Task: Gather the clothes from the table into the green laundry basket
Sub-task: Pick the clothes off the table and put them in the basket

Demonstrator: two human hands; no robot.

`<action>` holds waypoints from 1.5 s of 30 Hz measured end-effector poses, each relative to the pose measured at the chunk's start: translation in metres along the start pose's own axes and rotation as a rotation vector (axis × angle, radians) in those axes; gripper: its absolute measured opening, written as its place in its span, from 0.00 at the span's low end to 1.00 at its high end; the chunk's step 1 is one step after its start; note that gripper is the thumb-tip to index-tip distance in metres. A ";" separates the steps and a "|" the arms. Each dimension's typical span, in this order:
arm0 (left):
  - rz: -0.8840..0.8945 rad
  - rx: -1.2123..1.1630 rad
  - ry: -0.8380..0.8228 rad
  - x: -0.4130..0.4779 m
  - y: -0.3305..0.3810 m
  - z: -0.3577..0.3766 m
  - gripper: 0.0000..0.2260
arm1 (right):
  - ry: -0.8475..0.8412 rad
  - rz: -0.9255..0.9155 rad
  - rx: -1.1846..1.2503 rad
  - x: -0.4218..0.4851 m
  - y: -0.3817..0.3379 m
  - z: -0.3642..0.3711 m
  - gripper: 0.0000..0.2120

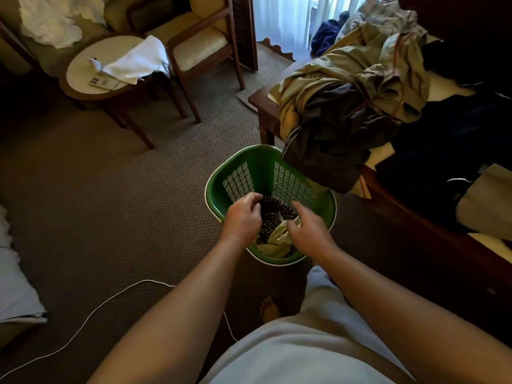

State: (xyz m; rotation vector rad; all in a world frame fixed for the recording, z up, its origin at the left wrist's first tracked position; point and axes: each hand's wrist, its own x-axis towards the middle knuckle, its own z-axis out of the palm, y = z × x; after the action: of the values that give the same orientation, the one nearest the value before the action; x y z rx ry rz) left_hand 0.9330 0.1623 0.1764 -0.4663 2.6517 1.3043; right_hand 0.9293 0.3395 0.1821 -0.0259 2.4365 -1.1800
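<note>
In the middle of my frame I see the green laundry basket [270, 173] standing upright on the carpet, its lattice walls pale against the green, with a dark patterned garment [273, 214] and an olive garment [274, 242] already lying crumpled inside. To the right and upper right, the table [261, 106] carries a heap of clothes [357, 87], olive cloth on top. A dark garment [329, 151] droops off the table's edge over the basket's far rim.

It looked like a hotel room or bedroom: patterned brown carpet [110, 203], a small round table [97, 76] and cushioned wooden armchair [199, 42] at upper left, sheer curtains [285, 20] at top, bedding [13, 286] at the left edge.
</note>
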 end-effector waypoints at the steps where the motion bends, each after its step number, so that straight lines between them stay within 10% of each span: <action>1: 0.006 -0.003 -0.010 0.000 0.002 0.003 0.14 | 0.004 -0.016 0.003 -0.002 0.000 -0.001 0.25; 32: 0.411 -0.017 0.027 0.190 0.257 0.078 0.18 | 0.396 -0.277 -0.120 0.163 -0.003 -0.252 0.28; 38: 0.301 0.290 0.185 0.268 0.293 0.093 0.23 | 0.513 -0.156 -0.326 0.268 -0.002 -0.322 0.36; 45: -0.047 0.590 -0.012 0.327 0.289 0.095 0.39 | 0.116 -0.097 -0.787 0.329 0.002 -0.374 0.56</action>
State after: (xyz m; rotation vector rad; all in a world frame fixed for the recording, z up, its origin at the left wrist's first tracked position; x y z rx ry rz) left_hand 0.5271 0.3346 0.2466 -0.4207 2.8081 0.4593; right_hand 0.4865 0.5534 0.2628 -0.3170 2.8669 -0.1926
